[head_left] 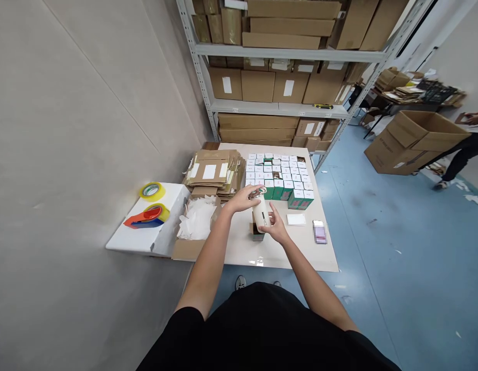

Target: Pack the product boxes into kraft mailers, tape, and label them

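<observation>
A white bottle [261, 214] with a shiny metallic top and a small ring is held tilted over the table. My left hand [244, 199] grips it around the top. Lower down, my right hand [275, 225] has its fingers round the side and base of the bottle. Below and behind the bottle stands a small dark green box [258, 236] with a brown flap showing; the bottle partly hides it. Rows of green boxes with white tops [277, 190] fill the table's far part. To the right of my right hand lies a small white stack of paper or cards [296, 219].
A phone [320, 232] lies near the table's right edge. At left are flattened cardboard [209, 171], a carton of white paper [196, 221], tape rolls [152, 191] and a red-blue tape dispenser [146, 217]. Shelving [277, 109] stands behind. A person [465, 147] stands near a large carton [405, 144].
</observation>
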Tool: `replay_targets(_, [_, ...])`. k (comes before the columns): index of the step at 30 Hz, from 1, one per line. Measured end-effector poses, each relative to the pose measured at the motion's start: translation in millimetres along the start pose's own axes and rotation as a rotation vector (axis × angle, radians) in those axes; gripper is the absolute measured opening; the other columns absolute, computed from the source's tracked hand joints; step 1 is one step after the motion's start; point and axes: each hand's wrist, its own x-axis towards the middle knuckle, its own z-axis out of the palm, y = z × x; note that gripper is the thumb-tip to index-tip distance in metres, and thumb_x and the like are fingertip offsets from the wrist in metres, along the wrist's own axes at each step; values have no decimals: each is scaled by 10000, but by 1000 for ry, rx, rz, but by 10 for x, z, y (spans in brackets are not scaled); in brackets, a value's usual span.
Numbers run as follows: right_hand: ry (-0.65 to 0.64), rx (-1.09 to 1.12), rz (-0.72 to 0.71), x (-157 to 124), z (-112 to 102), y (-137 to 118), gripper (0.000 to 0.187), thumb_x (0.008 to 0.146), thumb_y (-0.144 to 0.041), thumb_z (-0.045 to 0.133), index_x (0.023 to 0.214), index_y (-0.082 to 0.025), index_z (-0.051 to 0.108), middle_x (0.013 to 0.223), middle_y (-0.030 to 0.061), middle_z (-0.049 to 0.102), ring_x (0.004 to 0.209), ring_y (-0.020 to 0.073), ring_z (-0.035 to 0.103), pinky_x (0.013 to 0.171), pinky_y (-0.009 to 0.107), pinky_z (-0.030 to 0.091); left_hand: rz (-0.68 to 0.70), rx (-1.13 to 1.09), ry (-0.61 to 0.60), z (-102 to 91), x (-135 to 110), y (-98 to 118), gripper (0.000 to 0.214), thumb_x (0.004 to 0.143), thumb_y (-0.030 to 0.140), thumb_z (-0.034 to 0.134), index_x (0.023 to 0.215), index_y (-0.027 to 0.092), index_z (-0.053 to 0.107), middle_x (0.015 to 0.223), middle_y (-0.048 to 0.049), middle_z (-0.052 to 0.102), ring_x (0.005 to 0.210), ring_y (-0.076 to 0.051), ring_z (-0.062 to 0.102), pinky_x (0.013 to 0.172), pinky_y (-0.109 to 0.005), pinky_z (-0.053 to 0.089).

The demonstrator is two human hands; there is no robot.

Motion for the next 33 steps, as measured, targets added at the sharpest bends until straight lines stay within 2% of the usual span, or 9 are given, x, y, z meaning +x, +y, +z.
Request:
replay_targets(3, [8, 14, 5, 36, 2, 105, 1224, 638, -350, 878, 1662, -363, 206, 1261, 53, 589, 1032, 223, 685, 957, 424, 573, -1, 70, 17, 21, -16, -90, 572, 730, 365, 784, 1286, 240, 742, 1228, -96, 684, 1064, -282, 664, 1021, -406, 521])
replay_targets(8, [22, -30, 26, 102, 16, 271, 1227, 623, -310, 869, 1661, -368, 220, 1269, 52, 591, 1009, 223, 695, 914, 406, 588, -46, 222, 14, 137, -53, -139, 530, 763, 385, 769, 1267, 233, 711, 1143, -81, 699, 986, -266, 661, 948, -387, 528])
replay_targets(13, [3, -22, 76, 177, 16, 516, 1252, 603, -262, 858, 1667, -371, 208, 1372, 70, 580, 1099, 239, 686, 984, 401, 558, -125, 282, 0, 263, -49, -314, 421, 843, 366, 709, 1242, 235, 668, 1052, -35, 719, 941, -229, 664, 875, -344, 521])
replay_targets(17, [-77, -34, 161, 290, -109, 829, 1112, 566, -214, 798, 1600, -303, 398, 1449, 98, 577, 1275, 294, 605, 1043, 417, 518, -137, 261, 28, 416, -123, -579, 374, 867, 361, 712, 1218, 236, 675, 1079, -33, 727, 958, -221, 670, 877, -333, 520])
replay_targets(20, [120, -81, 312, 357, -244, 1076, 704, 632, -267, 696, 1334, -248, 645, 1324, 101, 667, 1202, 285, 636, 971, 395, 550, -156, 296, 90, 550, -220, -745, 359, 886, 325, 708, 1233, 240, 676, 1185, -52, 712, 1016, -226, 673, 923, -339, 520])
replay_targets(22, [252, -121, 440, 373, -294, 1210, 496, 680, -313, 668, 1167, -222, 682, 1170, 91, 724, 1063, 250, 676, 871, 351, 573, -166, 326, 129, 625, -282, -823, 350, 904, 297, 695, 1250, 247, 672, 1255, -58, 695, 1067, -230, 671, 964, -345, 514])
replay_targets(24, [306, -144, 559, 374, -282, 1311, 380, 717, -363, 691, 1066, -211, 669, 1018, 70, 742, 904, 211, 685, 752, 302, 571, -172, 350, 144, 687, -338, -882, 339, 920, 280, 682, 1256, 245, 669, 1285, -62, 683, 1109, -233, 665, 987, -347, 507])
replay_targets(28, [272, -134, 658, 379, -128, 1449, 252, 752, -406, 762, 812, -212, 615, 749, 27, 691, 680, 164, 642, 591, 248, 522, -178, 420, 113, 789, -454, -993, 321, 949, 287, 662, 1266, 242, 662, 1291, -67, 664, 1146, -237, 648, 968, -335, 511])
replay_targets(33, [282, -107, 646, 405, 0, 1569, 331, 766, -371, 768, 638, -240, 492, 594, -3, 612, 627, 160, 639, 562, 233, 522, -239, 588, 80, 931, -578, -1085, 350, 992, 364, 622, 1326, 259, 628, 1296, -80, 607, 1113, -232, 642, 927, -316, 501])
